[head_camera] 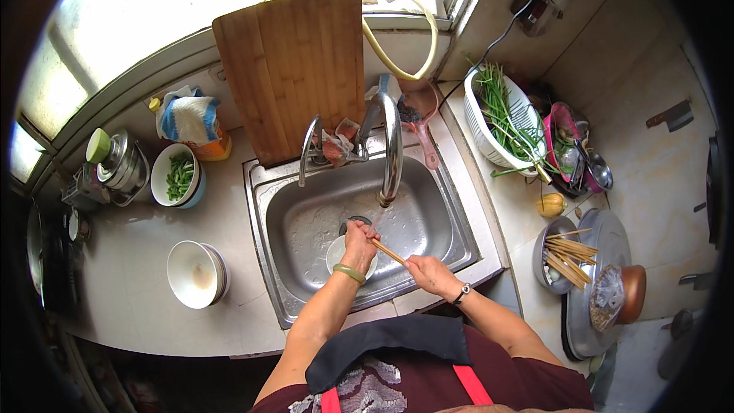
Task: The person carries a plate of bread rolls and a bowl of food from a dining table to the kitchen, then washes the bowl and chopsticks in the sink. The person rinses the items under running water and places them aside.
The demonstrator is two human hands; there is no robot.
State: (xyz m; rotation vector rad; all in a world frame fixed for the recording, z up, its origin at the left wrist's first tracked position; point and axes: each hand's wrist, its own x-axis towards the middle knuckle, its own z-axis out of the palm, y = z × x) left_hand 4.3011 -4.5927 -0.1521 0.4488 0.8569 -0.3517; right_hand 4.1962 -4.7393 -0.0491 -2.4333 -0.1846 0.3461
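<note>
My left hand (360,244), with a jade-coloured bangle at the wrist, is closed around one end of some wooden chopsticks (390,252) over the sink. Their other end is in my right hand (431,276), near the sink's front rim. Water runs from the curved metal faucet (391,155) beside my left fingers. Beneath my left hand, a white bowl (335,252) lies in the stainless steel sink (427,212), partly hidden by the hand and wrist. The exact number of chopsticks held cannot be told.
Stacked bowls (192,275) and a bowl of cut greens (180,175) stand left. A wooden cutting board (292,74) leans behind the sink. At right are a white basket of green stalks (481,126), a metal bowl holding chopsticks (542,267) and a large metal lid (616,235).
</note>
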